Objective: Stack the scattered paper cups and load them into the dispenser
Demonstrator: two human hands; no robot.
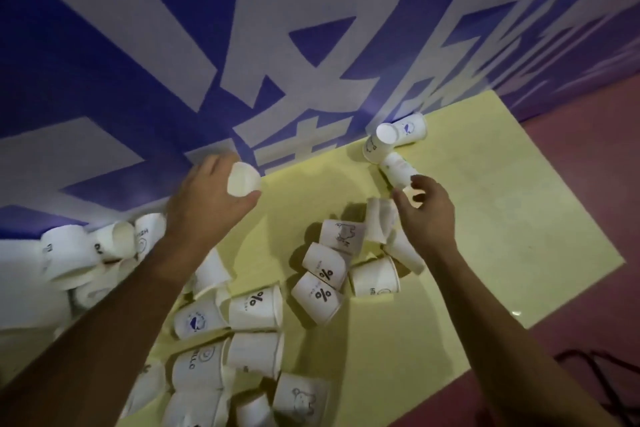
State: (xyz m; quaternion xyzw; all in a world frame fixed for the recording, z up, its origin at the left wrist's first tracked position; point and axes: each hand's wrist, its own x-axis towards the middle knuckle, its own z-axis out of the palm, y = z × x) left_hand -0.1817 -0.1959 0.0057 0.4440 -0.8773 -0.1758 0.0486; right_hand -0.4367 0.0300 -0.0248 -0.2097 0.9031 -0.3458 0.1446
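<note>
Left hand (pixel 204 198), by the pale yellow table's (pixel 502 218) far-left edge: grip closed round one white paper cup (pixel 243 180). Scattered cups (pixel 322 274) fill table centre. Right hand (pixel 427 215), far right, pinches a lying cup's rim (pixel 398 168). Light, crushable (thin walls): hold mid-wall, gently. No dispenser visible.

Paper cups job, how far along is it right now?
Early. Nothing looks finished: no dispenser shows, and many loose cups lie scattered on the yellow mat. In hand: the left hand holds one cup; the right hand grips the lying cup stack. Left: gathering, stacking and loading nearly everything.
</note>
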